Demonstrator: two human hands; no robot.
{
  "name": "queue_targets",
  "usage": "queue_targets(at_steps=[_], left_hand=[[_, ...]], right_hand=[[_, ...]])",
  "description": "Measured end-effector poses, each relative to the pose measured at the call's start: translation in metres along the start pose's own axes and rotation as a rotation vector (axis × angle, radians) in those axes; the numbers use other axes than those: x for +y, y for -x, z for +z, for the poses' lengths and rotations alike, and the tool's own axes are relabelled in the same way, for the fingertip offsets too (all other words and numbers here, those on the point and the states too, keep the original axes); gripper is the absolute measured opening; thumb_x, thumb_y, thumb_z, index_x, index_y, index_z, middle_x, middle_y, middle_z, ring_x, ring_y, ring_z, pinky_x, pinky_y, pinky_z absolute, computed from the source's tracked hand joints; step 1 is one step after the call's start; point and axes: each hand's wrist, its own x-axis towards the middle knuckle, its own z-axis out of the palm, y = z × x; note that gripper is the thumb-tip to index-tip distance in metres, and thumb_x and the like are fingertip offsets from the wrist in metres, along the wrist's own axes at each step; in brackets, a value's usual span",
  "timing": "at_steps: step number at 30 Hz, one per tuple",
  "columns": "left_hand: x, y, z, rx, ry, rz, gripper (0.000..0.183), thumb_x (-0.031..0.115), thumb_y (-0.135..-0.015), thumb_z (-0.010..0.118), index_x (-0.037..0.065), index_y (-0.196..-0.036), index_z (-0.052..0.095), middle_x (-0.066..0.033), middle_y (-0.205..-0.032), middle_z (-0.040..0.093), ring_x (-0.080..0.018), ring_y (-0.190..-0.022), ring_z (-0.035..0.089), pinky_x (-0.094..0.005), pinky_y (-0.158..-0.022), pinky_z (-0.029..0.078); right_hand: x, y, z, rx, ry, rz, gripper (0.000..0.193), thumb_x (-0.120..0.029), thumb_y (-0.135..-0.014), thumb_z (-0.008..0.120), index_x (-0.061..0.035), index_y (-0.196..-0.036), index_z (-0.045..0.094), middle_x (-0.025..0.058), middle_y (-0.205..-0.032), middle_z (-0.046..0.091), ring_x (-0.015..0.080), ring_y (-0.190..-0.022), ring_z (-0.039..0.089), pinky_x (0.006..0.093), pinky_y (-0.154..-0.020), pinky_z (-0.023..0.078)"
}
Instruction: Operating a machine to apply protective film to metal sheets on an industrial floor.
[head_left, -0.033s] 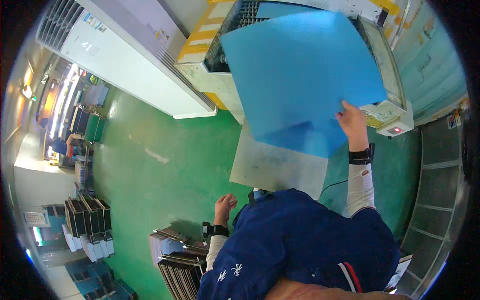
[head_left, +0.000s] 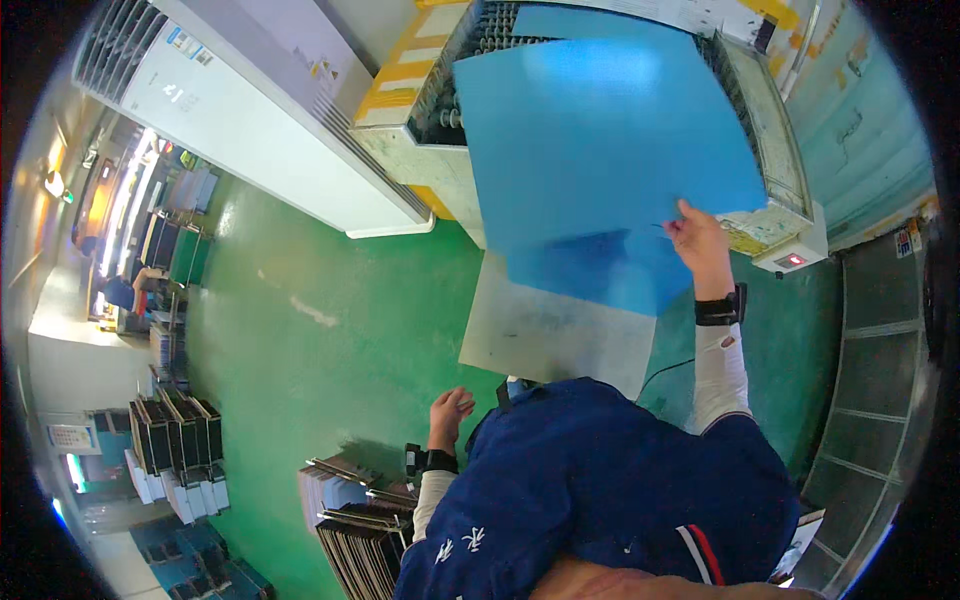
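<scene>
- Head view, which I followed from afar: a glossy green floor [head_left: 320, 300] spread through the room, scuffed pale in one spot.
- Ahead stood a roller machine [head_left: 800, 175], cream-walled with yellow stripes; a control box [head_left: 790, 262] with a red display sat at its right end.
- To the left rose a tall white cabinet [head_left: 270, 125] with vents; a rack of thin boards [head_left: 360, 545] stood near the left arm, and a metal-framed partition [head_left: 865, 390] ran along the right.
- I saw the blue sheet [head_left: 600, 140] over the rollers, in front of the right hand [head_left: 703, 245] and well apart from the left hand [head_left: 450, 412].
- The right hand was at the sheet's near edge, fingers bent; I could not tell whether they pinched it.
- The left hand hung low by the body, loosely half-curled, with nothing visible in it.
- The sheet looked thin, smooth and shiny, broad with straight sides; more blue showed past its near and far edges.
- Below it, a flat, dull grey panel [head_left: 550, 330] reached toward the body.
</scene>
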Motion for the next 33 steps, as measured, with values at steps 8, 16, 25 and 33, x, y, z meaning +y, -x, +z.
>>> queue_targets(at_steps=[8,16,25,33], left_hand=[[-0.002,0.002,0.005,0.026,0.068,-0.009,0.032,0.020,-0.092,0.062,-0.003,-0.114,0.060,-0.0130,-0.098,0.068,-0.0221,-0.078,0.068,-0.0306,-0.066,0.055],[-0.011,-0.001,0.004,0.038,0.085,-0.010,0.033,0.022,-0.092,0.063,-0.003,-0.113,0.059,-0.0137,-0.099,0.068,-0.0231,-0.081,0.068,-0.0312,-0.066,0.055],[0.000,0.006,0.020,0.026,0.051,-0.025,0.037,0.025,-0.092,0.064,-0.002,-0.115,0.058,-0.0156,-0.102,0.068,-0.0249,-0.084,0.069,-0.0329,-0.071,0.056],[0.000,0.011,0.029,0.074,0.068,-0.028,0.034,0.024,-0.093,0.061,-0.002,-0.114,0.059,-0.0140,-0.103,0.068,-0.0231,-0.082,0.068,-0.0322,-0.072,0.055]], right_hand=[[0.014,-0.020,0.048,-0.073,-0.169,0.398,0.026,-0.025,-0.095,0.056,-0.0016,-0.105,0.062,0.0136,-0.101,0.069,0.0216,-0.082,0.066,0.0343,-0.069,0.055],[-0.007,-0.059,0.047,0.052,0.612,-0.324,0.028,-0.030,-0.093,0.058,-0.0037,-0.102,0.065,0.0099,-0.099,0.070,0.0238,-0.085,0.066,0.0357,-0.069,0.052],[-0.007,-0.084,0.070,0.143,1.703,-0.636,0.053,-0.041,-0.088,0.061,-0.0193,-0.136,0.052,0.0118,-0.147,0.042,0.0354,-0.134,0.038,0.0516,-0.109,0.028],[-0.009,-0.096,0.084,0.099,1.684,-0.656,0.055,-0.043,-0.088,0.061,-0.0191,-0.136,0.052,0.0119,-0.147,0.042,0.0345,-0.135,0.037,0.0519,-0.110,0.027]])
